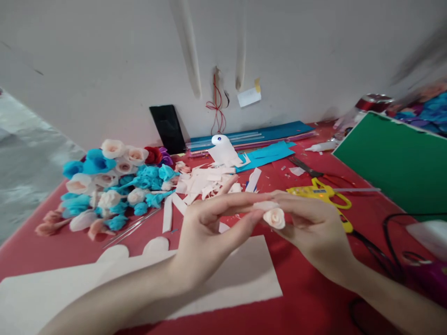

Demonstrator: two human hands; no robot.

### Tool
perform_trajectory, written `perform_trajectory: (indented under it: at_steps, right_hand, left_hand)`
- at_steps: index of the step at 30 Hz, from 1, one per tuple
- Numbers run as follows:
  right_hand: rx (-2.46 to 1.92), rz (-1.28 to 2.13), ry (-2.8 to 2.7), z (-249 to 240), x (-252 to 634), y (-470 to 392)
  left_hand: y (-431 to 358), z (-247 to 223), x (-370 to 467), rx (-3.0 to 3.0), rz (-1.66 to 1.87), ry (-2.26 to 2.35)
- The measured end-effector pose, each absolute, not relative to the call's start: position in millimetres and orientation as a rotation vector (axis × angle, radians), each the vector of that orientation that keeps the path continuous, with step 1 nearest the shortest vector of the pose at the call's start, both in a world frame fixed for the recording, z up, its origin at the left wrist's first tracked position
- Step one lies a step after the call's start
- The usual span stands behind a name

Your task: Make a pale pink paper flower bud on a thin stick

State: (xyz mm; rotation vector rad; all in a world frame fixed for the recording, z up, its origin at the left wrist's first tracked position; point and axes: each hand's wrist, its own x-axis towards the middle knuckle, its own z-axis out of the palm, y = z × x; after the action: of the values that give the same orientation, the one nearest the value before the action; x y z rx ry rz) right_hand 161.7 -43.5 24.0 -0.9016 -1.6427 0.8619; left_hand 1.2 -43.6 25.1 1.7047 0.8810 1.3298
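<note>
A small cream paper rose (pixel 274 217) with a tight spiral centre is held between my hands above the red table. My left hand (pixel 213 232) pinches a pale petal edge at the rose's left side with thumb and fingertips. On the right, my right hand (pixel 314 228) has its fingers closed round the rose's base, which is mostly hidden. Under my hands lies a long cream paper sheet (pixel 251 274). Two rounded cream petals (pixel 156 245) rest at its far edge.
Blue, cream and pink paper flowers (pixel 113 200) pile up at the left. Paper scraps (pixel 202 181) lie ahead. A yellow glue gun (pixel 319 190), scissors (pixel 307 168) and green board (pixel 398 163) sit right. A black phone (pixel 168 128) leans against the wall.
</note>
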Motion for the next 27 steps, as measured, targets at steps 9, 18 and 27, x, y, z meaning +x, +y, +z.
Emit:
perform_trajectory:
  at_steps: [9,18,27]
  right_hand:
    - [-0.955,0.866,-1.566,21.9,160.0,-47.1]
    - [-0.99,0.961,-1.466,22.9,157.6,-49.6]
    - [-1.064,1.057,-1.448,20.7,157.7,-48.6]
  left_hand:
    - [-43.2,24.5,0.9,1.775,1.321,0.944]
    - [-42.3,21.8,2.6,1.723,1.334,0.915]
    - [-37.5,16.4,5.6,1.627,1.335,0.98]
